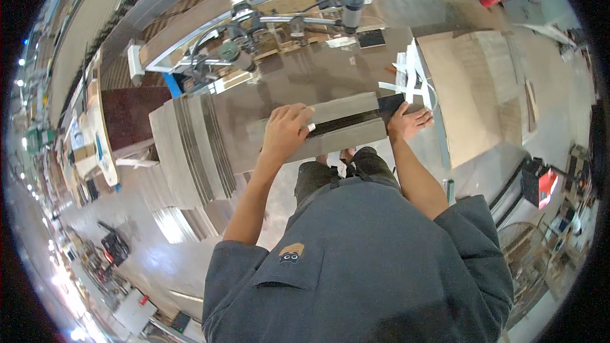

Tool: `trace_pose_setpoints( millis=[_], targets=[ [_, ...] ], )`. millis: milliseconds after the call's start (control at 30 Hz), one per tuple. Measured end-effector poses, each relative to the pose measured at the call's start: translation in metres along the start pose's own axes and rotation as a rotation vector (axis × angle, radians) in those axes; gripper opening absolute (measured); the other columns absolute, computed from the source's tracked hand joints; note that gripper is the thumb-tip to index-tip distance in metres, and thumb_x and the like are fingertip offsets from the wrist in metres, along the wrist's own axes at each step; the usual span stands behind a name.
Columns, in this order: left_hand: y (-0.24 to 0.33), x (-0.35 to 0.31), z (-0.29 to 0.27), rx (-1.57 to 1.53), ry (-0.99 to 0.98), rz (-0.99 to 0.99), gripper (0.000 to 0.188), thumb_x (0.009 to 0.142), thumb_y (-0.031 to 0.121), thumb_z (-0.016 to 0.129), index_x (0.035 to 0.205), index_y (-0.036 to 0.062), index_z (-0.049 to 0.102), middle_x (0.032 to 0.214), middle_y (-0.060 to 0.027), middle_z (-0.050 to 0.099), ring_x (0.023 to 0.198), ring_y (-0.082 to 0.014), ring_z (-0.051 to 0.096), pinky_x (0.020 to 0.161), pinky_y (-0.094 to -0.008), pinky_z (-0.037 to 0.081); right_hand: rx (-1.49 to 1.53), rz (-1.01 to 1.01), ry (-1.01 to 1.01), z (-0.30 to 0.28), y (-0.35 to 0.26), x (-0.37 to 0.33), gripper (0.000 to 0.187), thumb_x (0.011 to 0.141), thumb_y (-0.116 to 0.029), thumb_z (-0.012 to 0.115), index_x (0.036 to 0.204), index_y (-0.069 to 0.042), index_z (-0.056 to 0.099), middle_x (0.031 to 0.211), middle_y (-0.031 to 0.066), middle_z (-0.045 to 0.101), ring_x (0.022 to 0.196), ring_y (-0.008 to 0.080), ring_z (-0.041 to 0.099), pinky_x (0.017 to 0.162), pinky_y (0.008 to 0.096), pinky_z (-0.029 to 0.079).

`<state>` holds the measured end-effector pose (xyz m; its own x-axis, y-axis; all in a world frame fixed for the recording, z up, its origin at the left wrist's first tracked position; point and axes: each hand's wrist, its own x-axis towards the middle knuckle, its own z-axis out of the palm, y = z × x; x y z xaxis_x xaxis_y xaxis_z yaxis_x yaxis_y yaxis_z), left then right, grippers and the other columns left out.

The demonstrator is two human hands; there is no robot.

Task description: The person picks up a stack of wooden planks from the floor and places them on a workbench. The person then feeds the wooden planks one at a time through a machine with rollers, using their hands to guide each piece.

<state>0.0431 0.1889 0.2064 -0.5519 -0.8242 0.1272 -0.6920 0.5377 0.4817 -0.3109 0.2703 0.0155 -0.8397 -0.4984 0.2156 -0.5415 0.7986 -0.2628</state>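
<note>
Two grey-brown boards lie along the table's near edge: a far board (346,107) and a near board (352,139), with a dark gap between them. At their right end sits a flat black piece (390,104). My left hand (286,128) rests over the boards' left part with its fingers curled; a small white bit (311,127) shows at its fingertips, too small to name. My right hand (408,122) lies at the boards' right end, its thumb against the black piece and its fingers stretched out apart.
A stack of grey boards (190,146) stands at the left. White strips (412,71) lie at the table's right edge, beside large brown sheets (467,89). Beyond the table are a machine's metal rods and black clamps (351,9). A small black block (371,39) lies far back.
</note>
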Motion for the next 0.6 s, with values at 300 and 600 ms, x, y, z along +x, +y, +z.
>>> trace_pose_setpoints(
  millis=[300,600],
  targets=[
    [0.018,0.022,0.022,0.102,-0.201,0.056,0.054,0.082,0.013,0.073,0.135,0.0128,0.062,0.127,-0.0108,0.063,0.115,-0.0326,0.061,0.103,-0.0451,0.047,0.068,0.143,-0.140,-0.023,-0.005,0.012,0.090,0.100,-0.054,0.053,0.159,0.007,0.022,0.169,0.0256,0.016,0.158,0.0451,0.003,0.127,0.0539,0.021],
    [-0.039,0.093,0.039,0.265,-0.214,0.017,0.071,0.085,0.005,0.073,0.151,0.0116,0.048,0.140,-0.0185,0.050,0.129,-0.0406,0.049,0.109,-0.0540,0.040,0.045,0.243,-0.180,-0.028,0.003,0.015,0.089,0.099,-0.054,0.053,0.164,-0.002,0.020,0.173,0.0173,0.012,0.160,0.0380,0.002,0.127,0.0484,0.023]
  ],
)
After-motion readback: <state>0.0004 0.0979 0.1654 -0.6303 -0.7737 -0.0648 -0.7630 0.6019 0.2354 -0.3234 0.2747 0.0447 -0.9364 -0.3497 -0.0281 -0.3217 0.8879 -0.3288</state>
